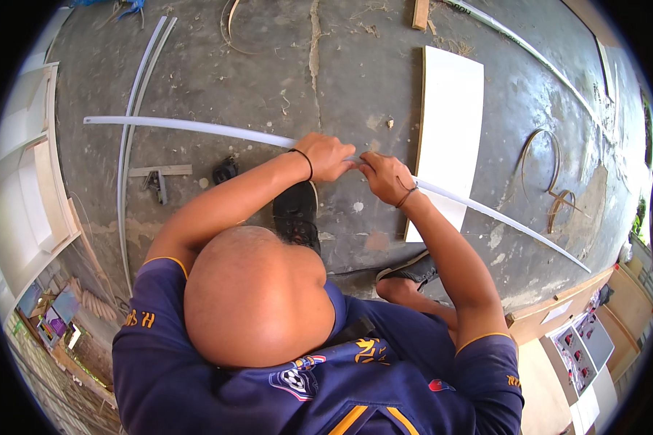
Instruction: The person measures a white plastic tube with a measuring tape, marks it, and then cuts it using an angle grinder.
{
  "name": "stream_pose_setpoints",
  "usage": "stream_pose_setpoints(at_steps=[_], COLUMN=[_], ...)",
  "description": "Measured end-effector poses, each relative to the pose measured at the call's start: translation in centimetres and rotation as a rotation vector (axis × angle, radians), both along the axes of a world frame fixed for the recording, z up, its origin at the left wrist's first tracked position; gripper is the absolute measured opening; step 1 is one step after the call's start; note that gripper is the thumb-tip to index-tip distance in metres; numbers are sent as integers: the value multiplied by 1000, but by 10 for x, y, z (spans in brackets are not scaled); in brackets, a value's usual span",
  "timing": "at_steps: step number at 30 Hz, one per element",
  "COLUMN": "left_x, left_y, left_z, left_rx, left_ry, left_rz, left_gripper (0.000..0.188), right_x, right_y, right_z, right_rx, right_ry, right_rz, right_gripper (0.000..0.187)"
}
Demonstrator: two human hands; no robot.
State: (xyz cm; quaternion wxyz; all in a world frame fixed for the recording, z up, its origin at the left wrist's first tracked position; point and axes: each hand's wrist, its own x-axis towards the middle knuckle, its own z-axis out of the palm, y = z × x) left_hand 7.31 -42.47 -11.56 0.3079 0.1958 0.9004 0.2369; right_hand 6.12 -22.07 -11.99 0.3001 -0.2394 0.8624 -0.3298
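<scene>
A long, pale plastic strip (196, 128) runs across in front of me, slanting down to the right. My left hand (328, 156), with a dark band at its wrist, is closed around it near the middle. Close beside it, my right hand (386, 177) pinches the same strip with thumb and fingers. Between the two hands only a short piece of the strip shows. Its left end crosses over two more pale strips (132, 109) lying on the floor. Under the right part of the strip lies a white board (450, 116).
The grey concrete floor (370, 80) has cracks and scattered shavings. A thin brown band (559, 167) lies curled at the right. Left of my shoe (296, 214) are a small black object (226, 170) and a metal tool (156, 185). White cabinets (33, 188) stand far left.
</scene>
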Motion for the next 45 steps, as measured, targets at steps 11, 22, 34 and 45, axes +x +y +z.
stream_pose_setpoints(at_steps=[11, 22, 34, 45], left_x=[5, 1, 0, 3], left_y=[4, 6, 5, 1], left_z=[-2, 0, -2, -2], left_rx=[12, -10, 16, 12], left_ry=[-63, -55, -70, -94], left_rz=[15, 1, 22, 45], left_gripper=[29, 30, 33, 34], right_x=[-7, -3, -6, -13], right_y=[10, 5, 22, 16], right_z=[2, 6, 3, 8], right_rx=[-6, 90, 69, 104], right_ry=[-151, -80, -89, -222], right_rz=[56, 51, 21, 9], right_gripper=[24, 21, 25, 29])
